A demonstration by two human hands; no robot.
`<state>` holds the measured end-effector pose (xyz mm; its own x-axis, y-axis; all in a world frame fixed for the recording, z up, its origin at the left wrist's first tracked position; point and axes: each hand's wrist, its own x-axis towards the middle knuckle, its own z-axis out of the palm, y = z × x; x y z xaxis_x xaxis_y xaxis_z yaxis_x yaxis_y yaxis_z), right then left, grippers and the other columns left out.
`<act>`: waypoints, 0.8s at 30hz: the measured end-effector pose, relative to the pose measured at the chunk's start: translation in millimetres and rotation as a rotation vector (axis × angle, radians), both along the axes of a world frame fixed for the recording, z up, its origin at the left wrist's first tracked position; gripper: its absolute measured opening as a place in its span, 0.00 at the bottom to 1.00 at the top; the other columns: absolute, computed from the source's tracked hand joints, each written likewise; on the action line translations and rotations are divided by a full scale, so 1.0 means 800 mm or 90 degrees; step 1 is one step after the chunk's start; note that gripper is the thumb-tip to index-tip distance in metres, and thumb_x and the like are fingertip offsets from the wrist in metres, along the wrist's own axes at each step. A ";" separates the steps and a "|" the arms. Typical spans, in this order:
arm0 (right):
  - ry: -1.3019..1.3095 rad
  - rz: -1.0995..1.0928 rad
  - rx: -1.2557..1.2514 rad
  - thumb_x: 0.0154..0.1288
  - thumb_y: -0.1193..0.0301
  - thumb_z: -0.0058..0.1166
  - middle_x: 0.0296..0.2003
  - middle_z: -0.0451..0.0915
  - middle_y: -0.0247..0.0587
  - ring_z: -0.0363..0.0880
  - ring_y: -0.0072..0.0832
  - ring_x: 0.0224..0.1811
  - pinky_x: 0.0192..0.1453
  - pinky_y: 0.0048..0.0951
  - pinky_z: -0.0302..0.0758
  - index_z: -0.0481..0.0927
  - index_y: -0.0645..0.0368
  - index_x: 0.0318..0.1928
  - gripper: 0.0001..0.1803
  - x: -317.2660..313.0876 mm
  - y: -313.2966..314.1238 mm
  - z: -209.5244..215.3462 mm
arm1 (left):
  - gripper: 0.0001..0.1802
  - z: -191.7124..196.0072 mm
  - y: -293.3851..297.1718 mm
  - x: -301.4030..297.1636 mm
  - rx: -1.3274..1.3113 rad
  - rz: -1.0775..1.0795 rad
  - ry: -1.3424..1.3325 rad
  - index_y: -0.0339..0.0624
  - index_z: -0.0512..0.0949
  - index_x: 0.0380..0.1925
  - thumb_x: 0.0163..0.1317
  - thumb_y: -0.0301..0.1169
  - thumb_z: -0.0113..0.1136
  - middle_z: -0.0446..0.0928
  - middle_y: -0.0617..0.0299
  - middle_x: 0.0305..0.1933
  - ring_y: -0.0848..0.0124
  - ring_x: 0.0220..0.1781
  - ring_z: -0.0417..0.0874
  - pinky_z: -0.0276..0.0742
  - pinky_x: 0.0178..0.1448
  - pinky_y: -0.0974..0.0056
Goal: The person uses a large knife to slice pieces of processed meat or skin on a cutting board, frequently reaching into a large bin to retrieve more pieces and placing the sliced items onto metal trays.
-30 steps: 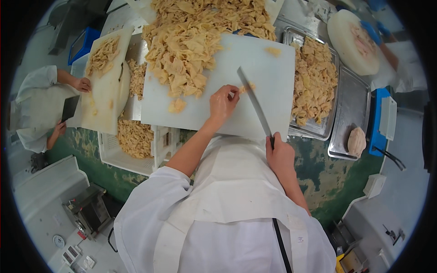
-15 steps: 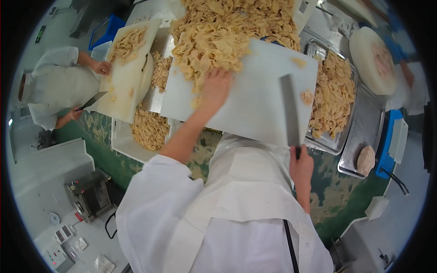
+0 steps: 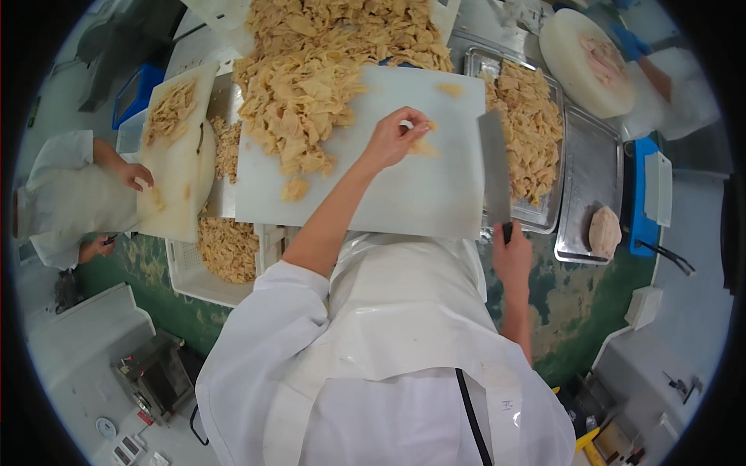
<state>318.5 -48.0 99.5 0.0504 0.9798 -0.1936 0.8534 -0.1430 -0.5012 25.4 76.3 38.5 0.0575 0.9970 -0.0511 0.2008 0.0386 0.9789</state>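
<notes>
A white cutting board [image 3: 435, 190] lies before me, its left and far parts under a heap of pale yellow pieces that look like chicken skin [image 3: 303, 101]. Above the board's middle, my left hand [image 3: 388, 141] is closed in a pinch on a small piece of chicken skin [image 3: 432, 126]. Another flat scrap [image 3: 422, 147] lies on the board just beneath the fingers. My right hand [image 3: 513, 252] is wrapped round the black handle of a large knife [image 3: 495, 167]. The broad blade points away from me along the board's right edge, beside a metal tray [image 3: 553, 203] full of skin pieces.
Right of the full tray, another metal tray [image 3: 571, 233] bears a pale lump of meat [image 3: 604, 231]. A white crate [image 3: 183, 272] of pieces stands at left. A co-worker [image 3: 78, 186] works at a second board [image 3: 172, 210]; another person's gloved hand [image 3: 631, 43] shows far right.
My left hand has left the heap's edge and moved right over the board, its fingers now pinched. The knife remains in my right hand, now at the board's right edge. The view has shifted.
</notes>
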 end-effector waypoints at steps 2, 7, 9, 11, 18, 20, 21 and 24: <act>-0.002 0.021 -0.018 0.71 0.60 0.50 0.23 0.79 0.57 0.79 0.59 0.30 0.32 0.53 0.72 0.72 0.62 0.38 0.15 -0.005 -0.006 -0.010 | 0.12 -0.007 0.007 0.024 -0.053 -0.027 -0.013 0.39 0.79 0.43 0.64 0.34 0.64 0.80 0.60 0.39 0.69 0.36 0.81 0.78 0.43 0.64; -0.039 0.023 -0.026 0.70 0.61 0.51 0.22 0.79 0.56 0.78 0.59 0.28 0.32 0.54 0.72 0.71 0.60 0.36 0.14 -0.015 -0.010 -0.004 | 0.18 -0.041 -0.015 0.043 0.263 0.147 0.460 0.43 0.78 0.43 0.57 0.40 0.68 0.76 0.60 0.42 0.61 0.45 0.78 0.76 0.47 0.58; -0.032 0.024 -0.042 0.70 0.61 0.51 0.22 0.79 0.56 0.78 0.59 0.28 0.32 0.54 0.71 0.71 0.60 0.36 0.14 -0.014 -0.007 -0.003 | 0.17 -0.031 -0.036 0.042 0.256 0.148 0.505 0.44 0.78 0.42 0.56 0.39 0.68 0.76 0.61 0.41 0.62 0.48 0.78 0.76 0.47 0.58; -0.026 0.027 -0.058 0.70 0.61 0.51 0.22 0.79 0.56 0.78 0.59 0.28 0.32 0.55 0.71 0.71 0.60 0.36 0.14 -0.013 -0.003 -0.001 | 0.15 -0.029 -0.038 0.042 0.247 0.151 0.550 0.44 0.79 0.40 0.56 0.38 0.68 0.77 0.61 0.41 0.62 0.50 0.77 0.75 0.47 0.57; 0.005 0.071 -0.050 0.70 0.62 0.52 0.22 0.78 0.58 0.78 0.60 0.28 0.31 0.54 0.71 0.70 0.61 0.36 0.14 -0.018 0.006 -0.009 | 0.12 -0.023 -0.010 0.032 0.048 -0.004 0.390 0.38 0.80 0.35 0.61 0.36 0.64 0.80 0.59 0.35 0.59 0.37 0.80 0.75 0.43 0.57; 0.014 0.070 -0.045 0.70 0.62 0.52 0.22 0.78 0.58 0.77 0.60 0.28 0.31 0.54 0.71 0.70 0.61 0.36 0.14 -0.016 0.008 -0.011 | 0.12 -0.014 -0.006 0.025 -0.028 -0.045 0.334 0.36 0.80 0.36 0.63 0.36 0.63 0.81 0.58 0.35 0.59 0.36 0.81 0.76 0.43 0.59; 0.016 0.067 -0.044 0.69 0.62 0.52 0.22 0.78 0.58 0.77 0.60 0.29 0.32 0.54 0.71 0.70 0.61 0.36 0.14 -0.016 0.008 -0.011 | 0.12 -0.014 -0.006 0.021 -0.033 -0.045 0.263 0.37 0.80 0.36 0.65 0.36 0.61 0.81 0.59 0.35 0.63 0.37 0.81 0.76 0.44 0.61; 0.021 0.062 -0.049 0.69 0.62 0.52 0.22 0.77 0.59 0.77 0.61 0.29 0.32 0.54 0.71 0.70 0.62 0.36 0.15 -0.017 0.009 -0.009 | 0.11 -0.015 -0.008 0.019 -0.096 -0.015 0.028 0.38 0.80 0.38 0.68 0.35 0.59 0.80 0.60 0.36 0.71 0.36 0.80 0.76 0.45 0.65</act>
